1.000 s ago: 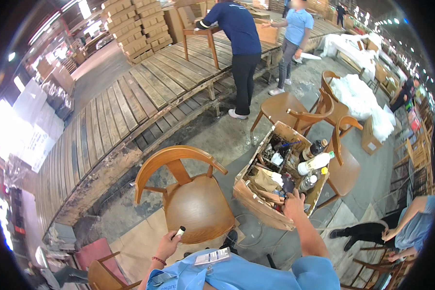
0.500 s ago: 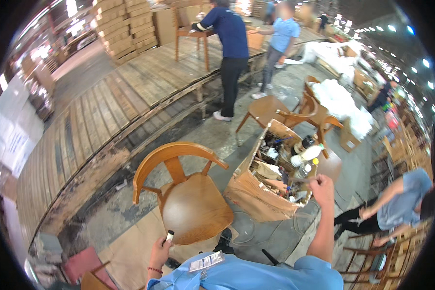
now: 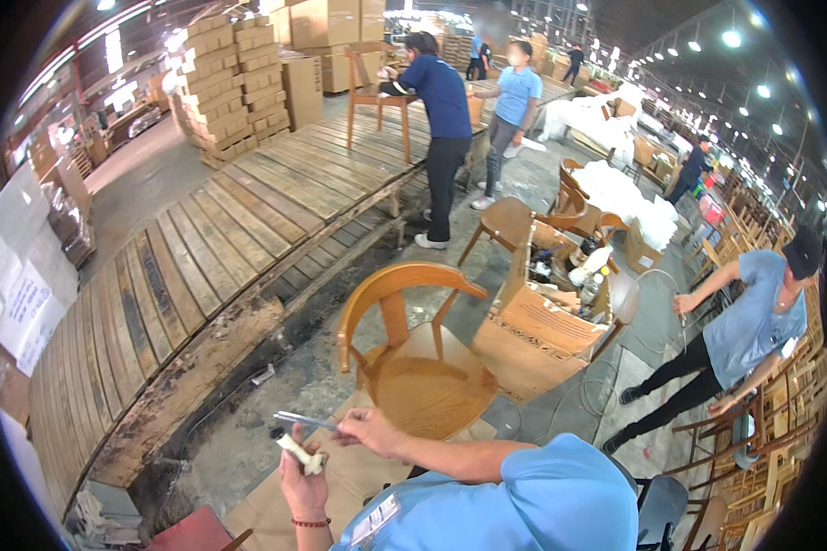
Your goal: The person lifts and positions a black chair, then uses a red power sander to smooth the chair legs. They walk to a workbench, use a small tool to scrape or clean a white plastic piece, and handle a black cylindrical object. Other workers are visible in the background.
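My left hand (image 3: 303,489), a red bead bracelet on its wrist, is closed round a small cream-white piece (image 3: 294,449) with a dark tip; its exact kind is unclear. Just above it, my right hand (image 3: 369,432) pinches a thin silvery rod-like tool (image 3: 307,421) that points left over the white piece. Whether the two touch I cannot tell. Both hands are in front of a wooden armchair (image 3: 432,386) with a curved backrest. Beyond the chair to the right stands an open cardboard box (image 3: 538,335) full of bottles and loose items.
A slatted wooden platform (image 3: 220,243) runs along the left; a person in dark blue (image 3: 446,101) leans over a chair (image 3: 377,99) on it. At right another person (image 3: 735,312) holds a hose. More chairs (image 3: 505,223) stand behind the box. Flat cardboard (image 3: 349,500) lies underfoot.
My right hand has come from the box's edge leftward to beside my left hand, with the thin tool in it. The view has shifted, and the person at right now stands more upright.
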A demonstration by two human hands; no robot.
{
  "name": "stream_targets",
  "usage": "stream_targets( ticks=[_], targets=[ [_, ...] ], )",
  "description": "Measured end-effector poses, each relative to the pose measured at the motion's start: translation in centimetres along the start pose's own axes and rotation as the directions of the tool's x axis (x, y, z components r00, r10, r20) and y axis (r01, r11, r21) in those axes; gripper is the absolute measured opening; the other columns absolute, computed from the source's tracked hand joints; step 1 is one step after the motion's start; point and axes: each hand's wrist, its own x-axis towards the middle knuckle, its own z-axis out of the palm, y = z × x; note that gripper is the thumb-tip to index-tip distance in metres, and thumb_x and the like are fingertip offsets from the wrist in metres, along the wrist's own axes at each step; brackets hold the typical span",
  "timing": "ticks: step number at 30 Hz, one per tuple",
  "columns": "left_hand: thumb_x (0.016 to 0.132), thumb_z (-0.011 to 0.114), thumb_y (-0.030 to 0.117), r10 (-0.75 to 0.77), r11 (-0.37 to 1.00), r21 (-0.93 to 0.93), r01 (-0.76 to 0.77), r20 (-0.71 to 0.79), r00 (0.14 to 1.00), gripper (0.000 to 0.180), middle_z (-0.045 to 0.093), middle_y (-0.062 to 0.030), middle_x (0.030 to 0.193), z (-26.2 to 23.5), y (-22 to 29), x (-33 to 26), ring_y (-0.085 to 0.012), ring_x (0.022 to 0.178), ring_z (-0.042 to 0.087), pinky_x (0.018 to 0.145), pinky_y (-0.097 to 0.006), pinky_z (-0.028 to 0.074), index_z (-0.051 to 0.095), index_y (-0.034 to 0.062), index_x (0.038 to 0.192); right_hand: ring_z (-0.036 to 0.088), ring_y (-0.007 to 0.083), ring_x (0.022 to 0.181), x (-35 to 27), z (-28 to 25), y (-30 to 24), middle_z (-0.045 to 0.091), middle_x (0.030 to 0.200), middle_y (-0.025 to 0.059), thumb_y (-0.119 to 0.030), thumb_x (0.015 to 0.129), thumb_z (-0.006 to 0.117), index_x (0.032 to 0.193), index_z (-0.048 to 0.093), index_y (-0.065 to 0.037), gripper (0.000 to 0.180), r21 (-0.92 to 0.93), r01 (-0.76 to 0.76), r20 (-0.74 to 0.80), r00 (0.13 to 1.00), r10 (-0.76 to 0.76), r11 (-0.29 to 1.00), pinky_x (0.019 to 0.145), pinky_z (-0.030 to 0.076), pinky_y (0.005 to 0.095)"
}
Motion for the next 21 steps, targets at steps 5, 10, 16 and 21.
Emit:
stream_targets(
  ticks=[5,10,16,21],
  targets=[
    [0.107,0.047,0.029,0.140,0.990,0.006,-0.140,-0.167,0.976,0.046,0.056,-0.0134,0.135,-6.3,6.3,-1.9,-0.0177,0.095,0.065,0.075,-0.033,0.057,0.046,-0.0022,0.140,0.071,0.0188,0.083,3.2,7.9,5.7,0.071,0.092,0.0144,-0.011,0.096,0.063,0.086,0.062,0.002,0.016,-0.288,-0.107,0.216,0.961,0.173,0.952,0.080,0.060,0.0330],
    [0.107,0.046,0.025,0.201,0.979,0.026,-0.201,-0.247,0.948,0.040,0.065,-0.0148,0.117,-11.1,11.3,-0.9,-0.0194,0.091,0.065,0.076,-0.034,0.056,0.050,-0.0027,0.135,0.067,0.0215,0.072,7.6,14.4,8.8,0.069,0.083,0.0133,-0.021,0.090,0.072,0.081,0.060,0.000,0.026,-0.720,0.148,0.323,0.936,0.138,0.677,0.066,0.054,0.0350],
    [0.108,0.044,0.020,0.164,0.986,0.046,-0.158,-0.371,0.914,0.032,0.067,-0.0147,0.109,-16.1,13.7,6.2,-0.0245,0.097,0.068,0.085,-0.037,0.057,0.059,-0.0057,0.119,0.064,0.0373,0.081,17.5,17.1,11.0,0.065,0.093,0.0145,-0.018,0.082,0.073,0.105,0.066,-0.006,0.027,-0.640,0.713,0.708,0.692,-0.140,0.287,0.072,0.053,0.0446],
    [0.106,0.050,0.024,0.068,0.981,0.191,0.024,-0.461,0.885,0.032,0.069,-0.0103,0.102,-19.2,19.4,17.2,-0.0163,0.089,0.070,0.077,-0.029,0.056,0.061,-0.0032,0.118,0.068,0.0359,0.085,30.5,22.3,10.0,0.068,0.097,0.0127,-0.012,0.085,0.067,0.124,0.064,-0.010,0.039,-0.601,0.784,0.799,0.594,0.091,0.156,0.074,0.056,0.0462]
  ],
)
